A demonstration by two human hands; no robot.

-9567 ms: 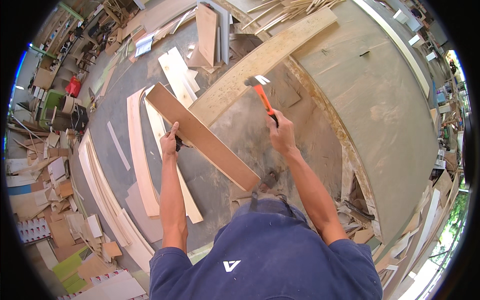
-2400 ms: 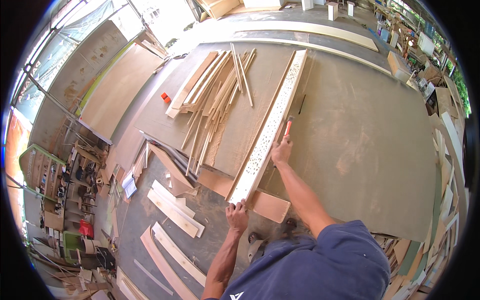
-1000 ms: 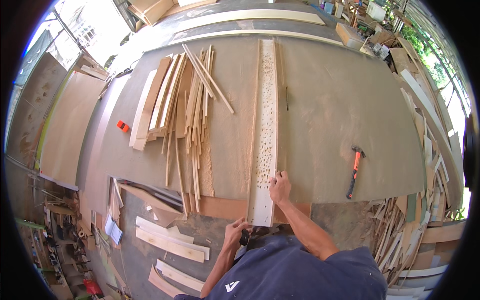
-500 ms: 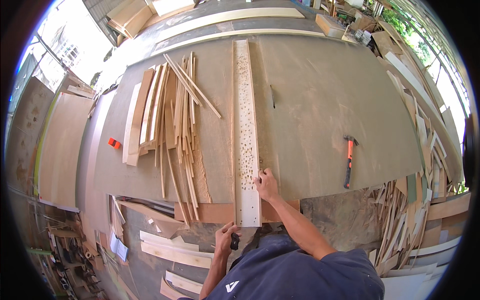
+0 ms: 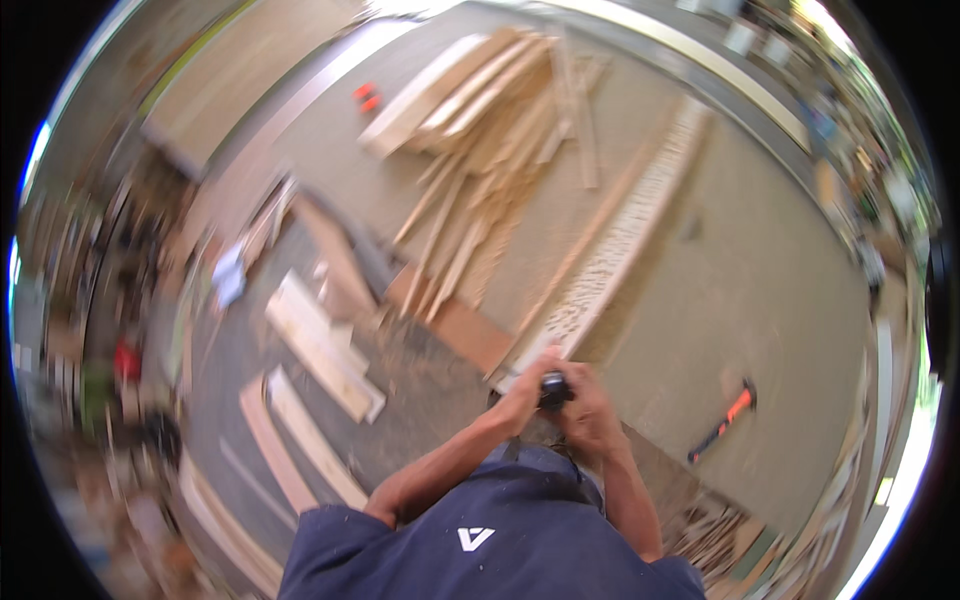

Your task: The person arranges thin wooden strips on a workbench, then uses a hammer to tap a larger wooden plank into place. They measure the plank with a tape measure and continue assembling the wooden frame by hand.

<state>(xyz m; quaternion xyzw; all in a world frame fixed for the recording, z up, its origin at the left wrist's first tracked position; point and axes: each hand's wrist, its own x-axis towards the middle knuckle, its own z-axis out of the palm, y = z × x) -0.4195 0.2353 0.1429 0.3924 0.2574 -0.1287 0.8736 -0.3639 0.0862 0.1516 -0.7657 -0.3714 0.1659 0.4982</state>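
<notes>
Speckled board [image 5: 620,250], long, white: lies slantwise on the desk [image 5: 780,320], its near end at the hands.

Left hand [image 5: 522,398]: close to the right, at the board's near end. Right hand [image 5: 592,412]: just beside it. Both blurred; fingers bent, but whether they grip the board or the dark rounded object [image 5: 555,390] between them cannot be told.

Hazards, by judgement:
Board: might swivel or skid, cause being a push at the near end alone, with no hand on the far length.
Fingers: might be scraped or pinched, cause being their closeness to the board's end and to each other.
Hammer [image 5: 722,420], orange and black, handle toward the near edge: might drop, cause being a sweep of the right elbow.
Loose strips [image 5: 505,185], heaped left of the board: might scatter, cause being a leftward swing of it.
</notes>
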